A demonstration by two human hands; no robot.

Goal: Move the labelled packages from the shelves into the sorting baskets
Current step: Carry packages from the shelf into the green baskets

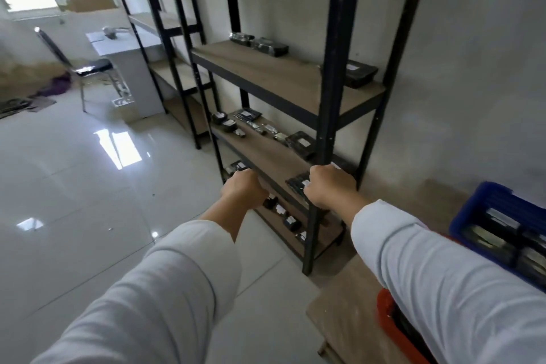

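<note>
Sleeved arms [177, 289] put both hands at the shelf edge [266, 177], open floor [74, 201] leftward.

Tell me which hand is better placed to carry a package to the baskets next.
Right, probably: the right hand rests on a dark package, with the blue basket on its side. The left hand is farther away.

Glossy floor tiles [88, 186]; wooden shelf boards [266, 71]
</note>
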